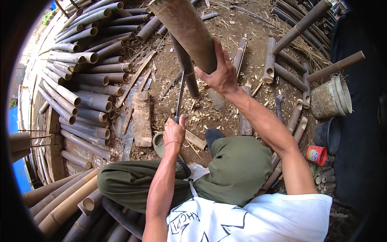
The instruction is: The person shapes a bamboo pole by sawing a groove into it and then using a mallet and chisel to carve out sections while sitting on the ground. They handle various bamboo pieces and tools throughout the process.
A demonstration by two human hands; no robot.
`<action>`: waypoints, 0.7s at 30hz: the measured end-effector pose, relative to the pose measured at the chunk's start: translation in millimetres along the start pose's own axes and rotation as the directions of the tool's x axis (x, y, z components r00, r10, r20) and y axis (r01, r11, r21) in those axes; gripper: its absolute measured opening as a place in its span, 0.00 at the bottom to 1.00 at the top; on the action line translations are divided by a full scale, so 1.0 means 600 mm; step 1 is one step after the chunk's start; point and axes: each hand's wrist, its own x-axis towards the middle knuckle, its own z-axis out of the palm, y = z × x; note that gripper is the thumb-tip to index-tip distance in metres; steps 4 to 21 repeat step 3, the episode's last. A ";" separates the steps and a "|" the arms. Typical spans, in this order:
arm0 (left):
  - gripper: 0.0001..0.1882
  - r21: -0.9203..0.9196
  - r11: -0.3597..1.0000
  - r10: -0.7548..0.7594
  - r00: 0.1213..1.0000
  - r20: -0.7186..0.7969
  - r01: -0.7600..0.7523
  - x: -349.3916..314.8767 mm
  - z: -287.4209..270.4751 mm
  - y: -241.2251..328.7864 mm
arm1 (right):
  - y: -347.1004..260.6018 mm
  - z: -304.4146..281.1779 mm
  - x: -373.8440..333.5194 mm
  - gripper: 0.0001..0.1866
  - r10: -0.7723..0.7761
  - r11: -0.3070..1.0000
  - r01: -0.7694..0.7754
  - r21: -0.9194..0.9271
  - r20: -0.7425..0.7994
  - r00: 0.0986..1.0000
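My left hand (174,131) is closed around the dark handle of a long, thin metal blade (181,93). Its tip points away from me and meets a dark bamboo pole (186,72); I cannot tell whether it enters it. My right hand (222,72) grips the lower end of a thick bamboo piece (187,34), raised over the ground and tilted to the far left. Whether the thick piece and the dark pole are joined is hidden. Close to my left hand lies a cut bamboo ring (159,144), and beside it a flat wooden block (142,119).
Cut bamboo tubes (92,90) are stacked along the left. Joined bamboo frames (288,66) stand at far right, near a dirty bucket (331,98), a black bucket (327,135) and a red tub (316,155). A dark-headed tool (279,107) lies beyond my knee, among wood chips.
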 end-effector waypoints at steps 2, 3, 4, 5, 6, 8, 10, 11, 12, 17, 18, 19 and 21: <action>0.33 -0.015 1.000 -0.003 1.000 -0.001 0.003 0.000 0.000 0.012 | 0.041 0.005 -0.033 0.56 -0.084 0.989 0.105 -0.104 0.185 0.979; 0.33 -0.021 1.000 -0.002 1.000 0.005 0.002 -0.003 0.003 0.019 | 0.086 0.014 -0.077 0.55 -0.109 0.976 0.157 -0.153 0.280 0.954; 0.33 -0.021 1.000 -0.002 1.000 0.005 0.002 -0.003 0.003 0.019 | 0.086 0.014 -0.077 0.55 -0.109 0.976 0.157 -0.153 0.280 0.954; 0.33 -0.021 1.000 -0.002 1.000 0.005 0.002 -0.003 0.003 0.019 | 0.086 0.014 -0.077 0.55 -0.109 0.976 0.157 -0.153 0.280 0.954; 0.33 -0.021 1.000 -0.002 1.000 0.005 0.002 -0.003 0.003 0.019 | 0.086 0.014 -0.077 0.55 -0.109 0.976 0.157 -0.153 0.280 0.954; 0.33 -0.021 1.000 -0.002 1.000 0.005 0.002 -0.003 0.003 0.019 | 0.086 0.014 -0.077 0.55 -0.109 0.976 0.157 -0.153 0.280 0.954; 0.33 -0.021 1.000 -0.002 1.000 0.005 0.002 -0.003 0.003 0.019 | 0.086 0.014 -0.077 0.55 -0.109 0.976 0.157 -0.153 0.280 0.954; 0.33 -0.021 1.000 -0.002 1.000 0.005 0.002 -0.003 0.003 0.019 | 0.086 0.014 -0.077 0.55 -0.109 0.976 0.157 -0.153 0.280 0.954; 0.33 -0.021 1.000 -0.002 1.000 0.005 0.002 -0.003 0.003 0.019 | 0.086 0.014 -0.077 0.55 -0.109 0.976 0.157 -0.153 0.280 0.954; 0.33 -0.021 1.000 -0.002 1.000 0.005 0.002 -0.003 0.003 0.019 | 0.086 0.014 -0.077 0.55 -0.109 0.976 0.157 -0.153 0.280 0.954; 0.33 -0.021 1.000 -0.002 1.000 0.005 0.002 -0.003 0.003 0.019 | 0.086 0.014 -0.077 0.55 -0.109 0.976 0.157 -0.153 0.280 0.954; 0.33 -0.021 1.000 -0.002 1.000 0.005 0.002 -0.003 0.003 0.019 | 0.086 0.014 -0.077 0.55 -0.109 0.976 0.157 -0.153 0.280 0.954; 0.33 -0.021 1.000 -0.002 1.000 0.005 0.002 -0.003 0.003 0.019 | 0.086 0.014 -0.077 0.55 -0.109 0.976 0.157 -0.153 0.280 0.954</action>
